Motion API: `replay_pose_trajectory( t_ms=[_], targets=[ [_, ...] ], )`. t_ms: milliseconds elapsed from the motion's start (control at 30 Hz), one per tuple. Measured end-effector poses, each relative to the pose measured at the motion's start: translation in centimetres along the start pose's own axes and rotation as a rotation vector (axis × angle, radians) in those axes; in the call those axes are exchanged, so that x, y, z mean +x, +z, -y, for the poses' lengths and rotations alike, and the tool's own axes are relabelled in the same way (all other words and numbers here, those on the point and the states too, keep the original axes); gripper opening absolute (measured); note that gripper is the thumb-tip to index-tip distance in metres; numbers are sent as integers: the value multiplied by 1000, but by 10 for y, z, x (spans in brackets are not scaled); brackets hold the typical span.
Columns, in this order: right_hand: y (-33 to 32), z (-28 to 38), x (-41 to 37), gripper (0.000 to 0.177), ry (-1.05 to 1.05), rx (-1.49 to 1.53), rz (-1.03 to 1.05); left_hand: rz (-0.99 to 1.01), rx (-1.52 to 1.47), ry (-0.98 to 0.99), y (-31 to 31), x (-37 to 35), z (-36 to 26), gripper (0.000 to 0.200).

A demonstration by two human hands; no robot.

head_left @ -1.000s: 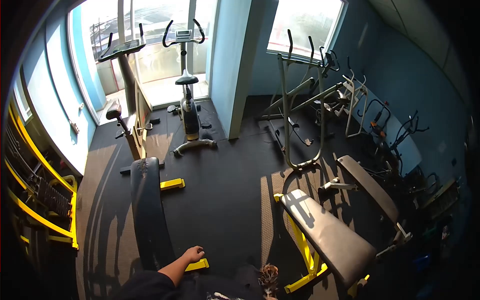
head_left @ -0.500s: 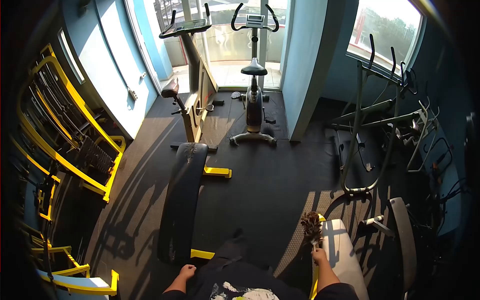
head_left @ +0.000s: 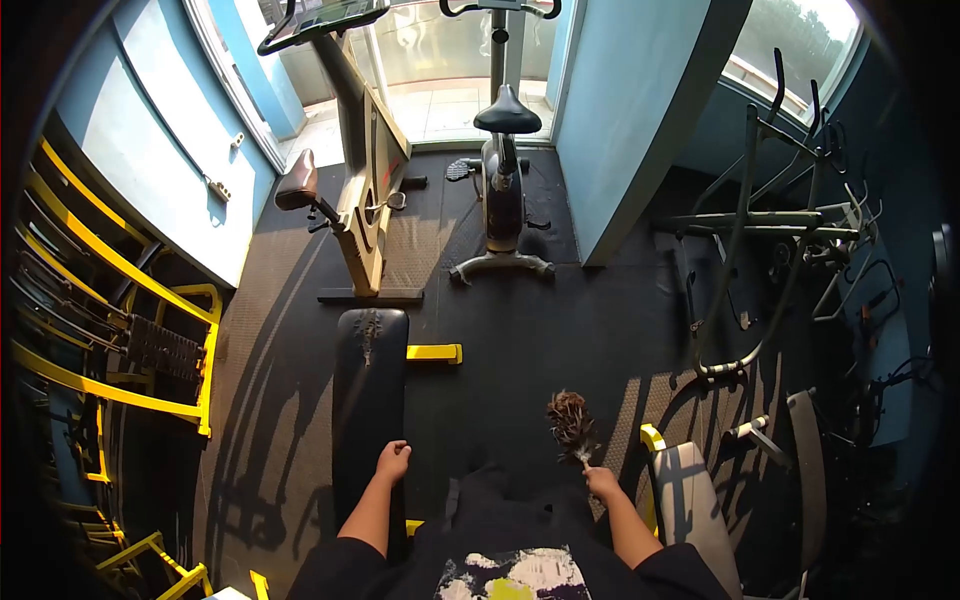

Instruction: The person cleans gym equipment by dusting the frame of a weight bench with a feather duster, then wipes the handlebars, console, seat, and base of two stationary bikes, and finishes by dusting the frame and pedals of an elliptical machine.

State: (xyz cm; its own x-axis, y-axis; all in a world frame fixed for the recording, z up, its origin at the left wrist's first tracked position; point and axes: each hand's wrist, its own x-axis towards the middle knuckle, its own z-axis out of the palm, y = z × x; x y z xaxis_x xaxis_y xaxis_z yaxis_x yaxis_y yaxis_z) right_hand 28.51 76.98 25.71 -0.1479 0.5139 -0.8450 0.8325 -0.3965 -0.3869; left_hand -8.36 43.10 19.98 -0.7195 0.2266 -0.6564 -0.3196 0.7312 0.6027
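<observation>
In the head view my right hand [head_left: 602, 484] grips the short handle of a brown feather duster [head_left: 571, 420], its feathers pointing up and away over the dark floor. My left hand [head_left: 394, 460] has its fingers curled in with nothing showing in them. Beneath it in this view is the right edge of a long black padded bench [head_left: 370, 400], whose cover is worn and cracked at the far end. To the right of the duster stands a pale padded bench [head_left: 690, 500] on a yellow frame.
Two exercise bikes, one beige [head_left: 360, 200] and one dark grey [head_left: 503, 190], stand ahead by the glass doors. An elliptical trainer [head_left: 745, 240] is at the right beyond a blue pillar [head_left: 630, 130]. Yellow-framed weight machines [head_left: 120, 290] line the left side.
The feather duster and my right hand have moved left, off the pale bench. My left hand has risen over the black bench's edge. The view has tilted down and nearer the bikes.
</observation>
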Motion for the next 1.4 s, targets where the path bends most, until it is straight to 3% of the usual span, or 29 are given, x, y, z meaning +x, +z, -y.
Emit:
replay_pose_trajectory(
  t_ms=[167, 300, 533, 633, 733, 867, 967, 1033, 1133, 1200, 1267, 1400],
  targets=[
    [25, 97, -15, 31, 3, -30, 137, -8, 41, 149, -15, 84, -102, 36],
    [47, 129, 30, 31, -112, 24, 254, 33, 94, 199, -5, 107, -134, 38],
    [97, 205, 133, 27, -85, 257, 526, 100, 343, 110, -15, 107, -177, 54],
    [137, 216, 180, 26, -99, 184, 585, 105, 378, 23, -25, 141, -179, 60],
    [183, 218, 206, 25, -61, 195, 670, 71, 566, 92, -32, 193, -164, 67],
    [268, 209, 238, 23, 20, 138, 769, 66, 850, 185, -27, 279, -156, 98],
    [342, 205, 247, 20, 73, 196, 773, 146, 1024, -54, 0, 326, -198, 127],
    [386, 203, 249, 20, 99, 225, 823, 166, 1093, -254, 32, 356, -187, 141],
    [455, 185, 256, 19, 93, 254, 938, 129, 1118, -176, 31, 366, -160, 140],
    [509, 155, 252, 18, -229, 109, 824, 173, 1219, -169, 28, 371, -160, 137],
    [551, 139, 259, 15, -216, 107, 800, 229, 1335, -157, 25, 377, -153, 134],
    [593, 138, 269, 12, 6, 130, 716, 381, 1393, -223, 27, 376, -178, 123]
  ],
)
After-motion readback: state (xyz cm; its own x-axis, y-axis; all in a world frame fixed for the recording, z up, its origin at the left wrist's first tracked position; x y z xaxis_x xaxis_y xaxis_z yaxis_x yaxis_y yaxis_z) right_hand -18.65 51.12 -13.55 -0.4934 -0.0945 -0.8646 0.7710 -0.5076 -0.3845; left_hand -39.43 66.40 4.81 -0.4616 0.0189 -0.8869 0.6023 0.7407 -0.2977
